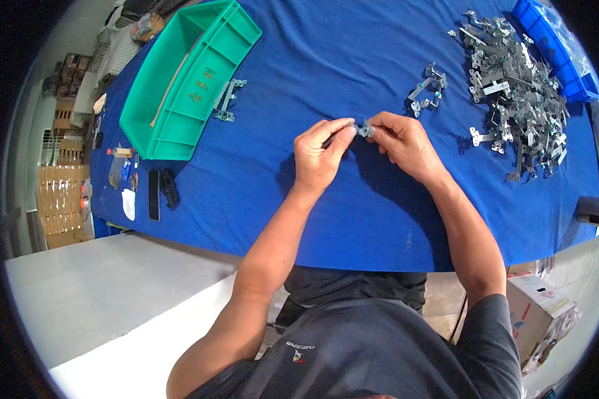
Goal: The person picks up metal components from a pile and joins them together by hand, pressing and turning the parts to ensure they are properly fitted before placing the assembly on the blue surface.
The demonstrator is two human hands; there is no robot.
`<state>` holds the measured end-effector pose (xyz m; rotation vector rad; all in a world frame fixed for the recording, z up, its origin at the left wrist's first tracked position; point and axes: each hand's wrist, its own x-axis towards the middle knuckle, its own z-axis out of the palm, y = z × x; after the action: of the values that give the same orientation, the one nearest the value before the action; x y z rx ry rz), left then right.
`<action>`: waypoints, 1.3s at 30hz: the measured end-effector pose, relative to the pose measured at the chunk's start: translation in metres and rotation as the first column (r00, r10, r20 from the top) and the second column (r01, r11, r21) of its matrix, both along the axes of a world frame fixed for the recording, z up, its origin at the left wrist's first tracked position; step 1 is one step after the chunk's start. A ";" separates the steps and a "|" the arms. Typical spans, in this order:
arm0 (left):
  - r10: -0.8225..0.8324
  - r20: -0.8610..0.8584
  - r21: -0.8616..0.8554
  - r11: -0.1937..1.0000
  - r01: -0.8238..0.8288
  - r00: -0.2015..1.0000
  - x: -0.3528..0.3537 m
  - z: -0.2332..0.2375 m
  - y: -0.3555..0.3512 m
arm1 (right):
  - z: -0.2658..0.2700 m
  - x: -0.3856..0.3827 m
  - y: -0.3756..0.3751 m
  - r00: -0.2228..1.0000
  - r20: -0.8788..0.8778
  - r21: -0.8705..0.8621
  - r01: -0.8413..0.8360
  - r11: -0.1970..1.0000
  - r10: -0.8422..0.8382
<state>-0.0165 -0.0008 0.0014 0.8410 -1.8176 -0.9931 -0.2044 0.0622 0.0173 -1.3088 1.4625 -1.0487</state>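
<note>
Over the middle of the blue cloth, both hands pinch a small metal bracket (362,130). My left hand (321,151) grips its left end between thumb and forefinger. At its right end, my right hand (404,143) is closed with thumb and fingertips. Most of the bracket is hidden by the fingers, so its full shape does not show. Beyond my right hand lie a few loose metal brackets (427,90), touching one another. Farther right is a large heap of similar metal brackets (519,93).
A green plastic bin (173,136) stands at the left, with a metal bracket (227,101) beside it. Near the left edge lie a phone (154,195) and a black object (170,189). A blue bin (558,53) stands behind the heap. Blue cloth (279,73) covers the table.
</note>
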 end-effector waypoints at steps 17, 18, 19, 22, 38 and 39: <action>-0.054 0.091 -0.122 0.990 0.065 0.994 -0.003 0.006 0.004 | -0.013 0.000 -0.004 0.931 0.335 -0.049 0.171 0.984 -0.145; -0.027 0.071 -0.091 0.995 0.034 0.997 -0.002 0.005 0.004 | -0.014 0.002 -0.006 0.907 0.384 -0.067 0.213 0.975 -0.172; 0.002 0.054 -0.060 0.998 0.001 0.999 -0.001 0.005 0.003 | -0.013 0.002 -0.005 0.935 0.326 -0.024 0.157 0.987 -0.141; 0.050 -0.028 -0.004 0.999 -0.050 0.998 0.000 0.005 0.002 | -0.006 -0.002 -0.002 0.986 0.161 0.048 0.037 0.998 -0.044; 0.000 0.052 -0.058 0.998 0.003 0.999 -0.001 0.004 0.002 | -0.013 -0.004 -0.004 0.968 0.251 -0.025 0.016 1.000 -0.009; -0.002 0.063 -0.076 0.997 0.007 0.998 -0.001 0.004 0.001 | -0.014 -0.005 -0.006 0.959 0.284 -0.010 0.004 1.000 -0.001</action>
<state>-0.0174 0.0004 0.0052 0.8297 -1.8989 -0.9034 -0.2099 0.0567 0.0029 -1.1108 1.2435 -1.1941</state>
